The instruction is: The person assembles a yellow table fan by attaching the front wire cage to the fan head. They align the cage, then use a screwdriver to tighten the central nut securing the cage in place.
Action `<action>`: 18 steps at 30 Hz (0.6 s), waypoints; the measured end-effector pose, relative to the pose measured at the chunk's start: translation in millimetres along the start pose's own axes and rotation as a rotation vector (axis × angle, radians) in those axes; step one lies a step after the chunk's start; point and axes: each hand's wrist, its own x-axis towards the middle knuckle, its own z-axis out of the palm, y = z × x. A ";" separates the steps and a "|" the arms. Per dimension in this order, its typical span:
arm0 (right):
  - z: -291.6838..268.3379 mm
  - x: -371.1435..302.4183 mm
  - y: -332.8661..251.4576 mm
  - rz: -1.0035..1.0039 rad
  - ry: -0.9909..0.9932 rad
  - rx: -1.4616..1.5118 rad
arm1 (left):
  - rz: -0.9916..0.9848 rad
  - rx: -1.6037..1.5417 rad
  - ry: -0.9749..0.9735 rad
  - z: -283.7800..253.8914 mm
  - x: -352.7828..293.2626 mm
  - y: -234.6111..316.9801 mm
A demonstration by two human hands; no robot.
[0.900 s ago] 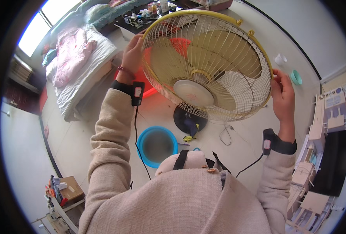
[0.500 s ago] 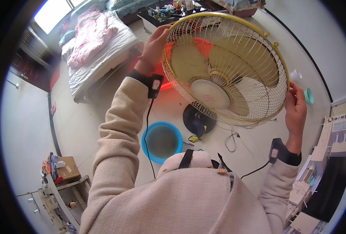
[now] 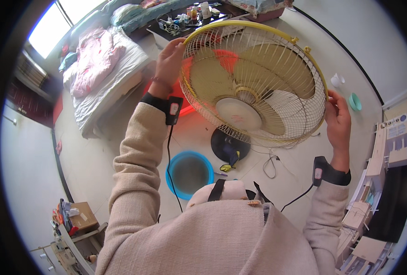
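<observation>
Between my hands is a round electric fan head (image 3: 238,112), its blades inside a yellow-rimmed wire cage with a pale centre disc. My left hand (image 3: 168,64) grips the cage's rim at the upper left, its fingers partly hidden behind the wires. On the right edge my right hand (image 3: 338,114) is closed round the same rim, thumb and fingers bent. Beneath the cage a black round fan base (image 3: 221,146) sits on the floor, with a dark and yellow cloth lying on it. A power cord (image 3: 270,172) lies loosely coiled beside it.
A blue basin (image 3: 167,176) of murky water stands on the floor near me. Behind the cage is a red tub (image 3: 187,110). A bed (image 3: 134,68) is at far left, a cluttered black table (image 3: 155,31) beyond. Light-coloured machines (image 3: 375,165) line the right side; a green bowl (image 3: 355,101) lies nearby.
The fan head and both hands have shifted slightly left in the picture. The surroundings have moved left and a little down as the view turned. Both hands keep their hold on the rim.
</observation>
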 end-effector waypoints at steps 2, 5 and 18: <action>-0.9 -1.1 -0.7 -0.005 0.004 -0.015 | -0.014 -0.032 -0.043 0.6 0.9 0.4; -1.7 -2.2 -2.2 -0.003 0.004 -0.017 | -0.003 0.018 -0.068 -1.2 5.4 -0.6; -6.2 -2.0 -2.5 -0.021 -0.062 0.042 | -0.013 0.048 -0.058 -5.0 7.5 -5.9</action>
